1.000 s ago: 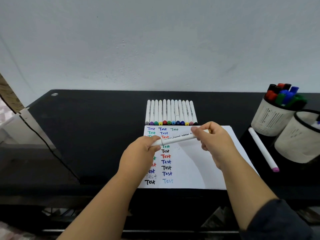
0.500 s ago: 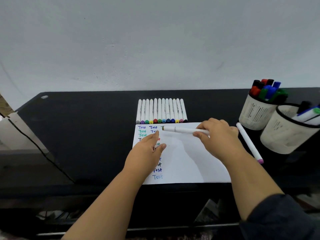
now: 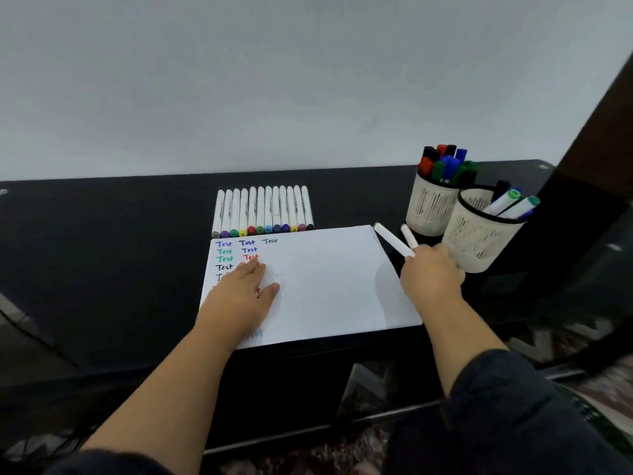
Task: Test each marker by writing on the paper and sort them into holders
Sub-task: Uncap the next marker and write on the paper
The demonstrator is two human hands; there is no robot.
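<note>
Marker (image 3: 393,240) sits capped in the right hand (image 3: 432,278), fingers curled round its lower end, just off the paper's (image 3: 329,282) right edge — judged bound for the near holder (image 3: 479,234). Left hand (image 3: 241,296) lies flat, fingers straight, pinning the paper.

Matt white paper (image 3: 325,286), glossy black table (image 3: 102,252), smooth plastic markers (image 3: 262,210), perforated mesh holders (image 3: 431,207)

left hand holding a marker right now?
No. The left hand lies flat with straight fingers on the paper; no marker in it.
</note>
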